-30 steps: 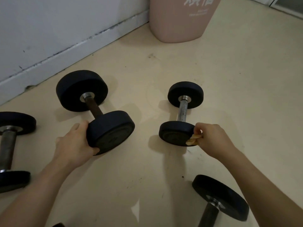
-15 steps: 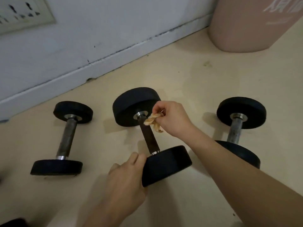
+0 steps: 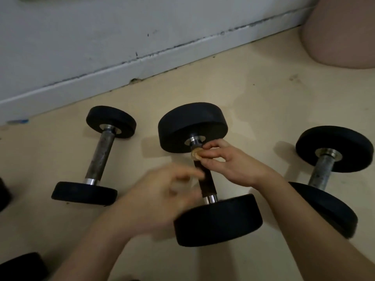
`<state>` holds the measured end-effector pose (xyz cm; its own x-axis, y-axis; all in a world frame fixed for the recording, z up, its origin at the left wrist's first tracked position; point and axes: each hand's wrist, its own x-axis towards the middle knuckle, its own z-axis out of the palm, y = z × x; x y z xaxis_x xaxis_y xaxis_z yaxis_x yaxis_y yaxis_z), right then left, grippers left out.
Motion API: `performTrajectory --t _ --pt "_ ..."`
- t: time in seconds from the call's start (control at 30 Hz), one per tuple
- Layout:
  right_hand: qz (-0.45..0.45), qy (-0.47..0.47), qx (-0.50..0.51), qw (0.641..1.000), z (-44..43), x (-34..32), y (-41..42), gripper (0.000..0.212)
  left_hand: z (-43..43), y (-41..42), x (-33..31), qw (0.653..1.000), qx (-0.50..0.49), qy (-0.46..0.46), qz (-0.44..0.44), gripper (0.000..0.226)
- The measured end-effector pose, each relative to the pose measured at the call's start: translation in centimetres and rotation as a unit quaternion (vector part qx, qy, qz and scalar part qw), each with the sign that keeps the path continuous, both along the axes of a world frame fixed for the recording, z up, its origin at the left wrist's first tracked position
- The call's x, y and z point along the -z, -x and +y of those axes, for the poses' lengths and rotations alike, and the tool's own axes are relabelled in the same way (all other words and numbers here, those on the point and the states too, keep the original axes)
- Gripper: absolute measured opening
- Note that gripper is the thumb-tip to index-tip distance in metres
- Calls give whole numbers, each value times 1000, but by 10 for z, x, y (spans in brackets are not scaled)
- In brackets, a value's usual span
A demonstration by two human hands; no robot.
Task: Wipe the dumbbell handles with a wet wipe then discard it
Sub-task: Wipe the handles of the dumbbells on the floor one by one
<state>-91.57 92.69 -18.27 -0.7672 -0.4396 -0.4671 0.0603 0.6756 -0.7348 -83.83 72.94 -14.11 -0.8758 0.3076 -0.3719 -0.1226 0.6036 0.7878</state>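
A big black dumbbell with a dark handle lies on the floor in the middle. My right hand pinches a crumpled yellowish wet wipe against the top of that handle, just below the far weight plate. My left hand is blurred, off the near plate, hovering left of the handle with its fingers loosely spread and holding nothing. A smaller dumbbell with a rusty steel handle lies to the left. Another dumbbell lies to the right, partly hidden by my right forearm.
A pink bin stands at the top right against the white wall and skirting board. Parts of more black weights show at the left edge and bottom left. The floor is beige.
My left hand has let go of the big dumbbell's near plate and moved up towards the handle. My right hand has brought the wipe down onto the handle's top. The view has shifted slightly.
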Motion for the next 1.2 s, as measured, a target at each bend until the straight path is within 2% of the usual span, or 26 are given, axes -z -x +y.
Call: performTrajectory --t 0.07,0.1,0.17,0.23,0.33,0.4,0.5,0.57,0.67,0.73,0.8,0.87,0.93,1.0,1.07,1.1,1.13,1.2 --pt "-17 20 6 1000 2 -4 -8 36 17 31 19 985 -43 42 163 29" --pt "-27 29 14 999 3 -8 -12 35 28 42 30 979 -33 68 192 31" --pt "-20 10 34 999 3 -13 -23 37 42 57 55 976 18 101 191 33" --pt "8 -51 101 994 5 -16 -44 44 41 61 67 969 35 117 212 26" --pt "28 -157 178 971 -5 -20 -88 77 36 51 65 973 8 95 209 17" --pt "57 -160 208 963 -14 -16 -105 84 33 37 61 983 43 56 169 12" --pt "93 -126 240 958 -14 -8 -107 82 28 22 60 968 164 33 188 9" --pt "89 -112 253 957 -11 -9 -107 78 25 31 62 955 178 35 234 11" --pt "78 -80 275 955 -4 -12 -105 70 24 65 74 958 15 48 283 12" --pt "72 -54 295 951 4 -9 -101 64 30 70 82 962 -81 23 261 13" --pt "61 -29 314 947 12 -7 -100 61 40 49 85 976 -70 -34 205 19" --pt "59 -10 313 948 19 -5 -99 58 45 25 81 986 8 -61 158 20" --pt "63 7 306 950 23 -5 -97 54 45 28 80 983 51 -43 172 15" --pt "71 23 292 953 24 -5 -95 52 48 51 84 972 -13 -6 233 12" --pt "77 25 281 956 24 -4 -94 52 53 68 81 968 -114 6 223 11" --pt "75 26 275 958 25 -4 -94 53 56 69 79 970 -120 14 213 11" --pt "72 28 271 960 26 -4 -93 53 57 64 79 973 -79 24 215 11" --pt "67 35 261 962 26 -4 -92 51 54 48 74 970 67 26 231 11"
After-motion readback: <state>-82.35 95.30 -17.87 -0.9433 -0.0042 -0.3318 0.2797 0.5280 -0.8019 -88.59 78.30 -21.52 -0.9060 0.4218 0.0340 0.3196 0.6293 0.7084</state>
